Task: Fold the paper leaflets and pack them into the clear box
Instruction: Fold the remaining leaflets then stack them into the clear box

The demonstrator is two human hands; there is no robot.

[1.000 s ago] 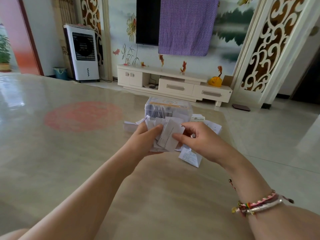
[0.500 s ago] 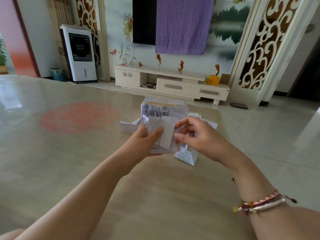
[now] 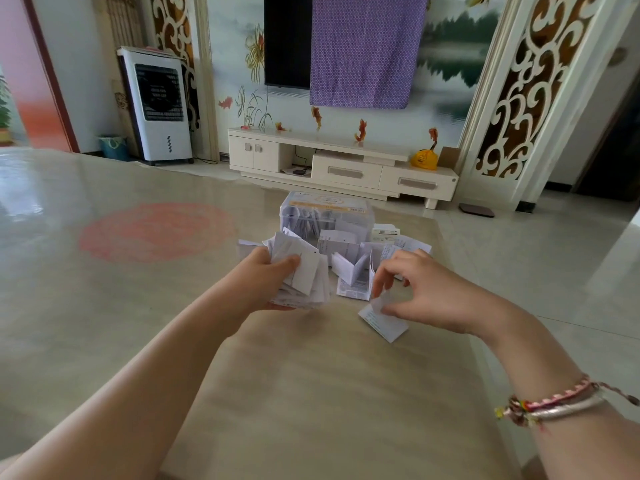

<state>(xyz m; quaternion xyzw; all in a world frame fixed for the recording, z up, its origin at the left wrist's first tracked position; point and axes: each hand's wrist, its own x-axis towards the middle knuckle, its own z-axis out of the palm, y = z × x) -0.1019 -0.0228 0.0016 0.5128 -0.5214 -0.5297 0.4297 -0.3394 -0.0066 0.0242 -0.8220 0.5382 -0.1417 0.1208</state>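
**Inspector:** Paper, white and printed, is in both hands. Left hand [image 3: 268,277]: fingers curled round a thick stack of folded leaflets [image 3: 306,280], thumb clamped across the top sheet. Right hand [image 3: 427,294]: fingertips [image 3: 382,308] bent down and drawn narrow, pinching the near edge of a single folded leaflet [image 3: 382,322] that lies on the table [image 3: 311,393].

**Clerk:** And the step in hand, in your judgement?

**Inspector:** Gathering. The right hand appears to be lifting that single piece to join the stack. To do it well, pinch at the crease rather than a loose flap so the fold holds, carry it across to nine o'clock, and slide it under the left thumb with edges squared. The stack already fans out at its lower corner; a slack thumb could let it spill.

**Clerk:** Position of the remaining items?

**Inspector:** From the right fingertips, a half-opened leaflet [image 3: 356,271] stands on its edges at about eleven o'clock, just beside them. More loose leaflets [image 3: 405,245] lie beyond at twelve. The clear box [image 3: 325,214] sits at roughly twelve o'clock from both hands, near the table's far edge, behind the loose pile. Folded sheets show through its wall, so it is partly filled. Whether its lid is on, I cannot tell.
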